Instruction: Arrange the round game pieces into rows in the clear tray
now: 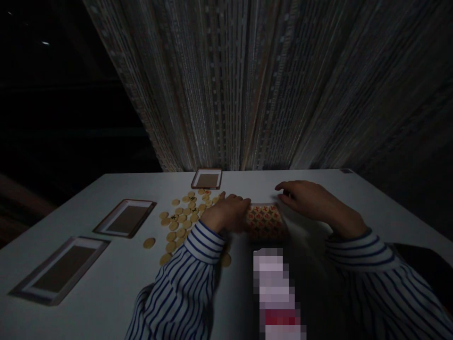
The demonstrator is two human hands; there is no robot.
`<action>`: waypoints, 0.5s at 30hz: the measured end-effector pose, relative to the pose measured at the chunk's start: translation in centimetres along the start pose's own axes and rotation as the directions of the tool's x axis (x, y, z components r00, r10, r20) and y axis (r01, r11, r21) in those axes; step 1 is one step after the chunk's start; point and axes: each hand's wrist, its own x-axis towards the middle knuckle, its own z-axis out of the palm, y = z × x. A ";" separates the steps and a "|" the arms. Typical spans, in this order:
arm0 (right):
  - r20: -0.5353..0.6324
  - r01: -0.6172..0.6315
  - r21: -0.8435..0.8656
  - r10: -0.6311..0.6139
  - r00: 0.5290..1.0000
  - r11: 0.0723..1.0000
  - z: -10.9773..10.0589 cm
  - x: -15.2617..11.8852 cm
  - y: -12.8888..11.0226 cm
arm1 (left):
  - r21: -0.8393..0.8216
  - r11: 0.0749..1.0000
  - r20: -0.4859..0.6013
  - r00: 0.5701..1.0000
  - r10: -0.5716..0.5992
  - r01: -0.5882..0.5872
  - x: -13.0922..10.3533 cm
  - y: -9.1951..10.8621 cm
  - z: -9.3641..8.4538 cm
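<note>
Round wooden xiangqi pieces (182, 218) lie in a loose spread on the table, most with blank faces up and a few with characters showing. My left hand (226, 213) reaches over their right side, fingers stretched towards a small tray (286, 231). Rows of red-marked xiangqi pieces (264, 216) fill that tray. The left fingertips are at its left edge; whether they touch it I cannot tell. Just above the table, to the tray's right, my right hand (306, 200) has its fingers apart and extended leftwards, with nothing visible in them.
Framed trays with brown centres stand on the white table (130, 297): one at the back (207, 184), one at the left (123, 218), another at the front left (60, 269). A single piece (149, 243) lies apart. A blurred-out item (278, 288) is in front. Behind hangs a striped curtain (230, 85).
</note>
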 end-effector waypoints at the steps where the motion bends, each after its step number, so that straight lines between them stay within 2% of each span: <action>1: -0.008 -0.015 0.003 0.015 1.000 1.000 0.0 -0.3 -0.1 | -0.002 1.000 -0.011 1.000 -0.013 0.013 -0.2 -0.1 -0.4; 5: -0.049 -0.055 0.025 0.056 0.997 0.998 0.1 -1.9 -0.3 | 0.010 1.000 -0.158 0.987 -0.026 0.028 -1.4 -0.5 -1.4; 8: -0.077 -0.080 0.056 0.084 0.994 0.995 0.2 -3.0 -0.8 | 0.001 0.998 -0.285 0.956 -0.066 0.069 -2.5 -0.8 -1.7; 12: -0.096 -0.109 0.129 0.122 0.988 0.986 0.3 -4.4 -2.1 | -0.079 0.988 -0.418 0.895 -0.154 0.133 -4.4 -1.1 -1.4; 15: -0.107 -0.104 0.193 0.126 0.986 0.976 0.4 -5.2 -3.1 | -0.164 0.978 -0.487 0.852 -0.194 0.129 -5.8 -1.3 -0.4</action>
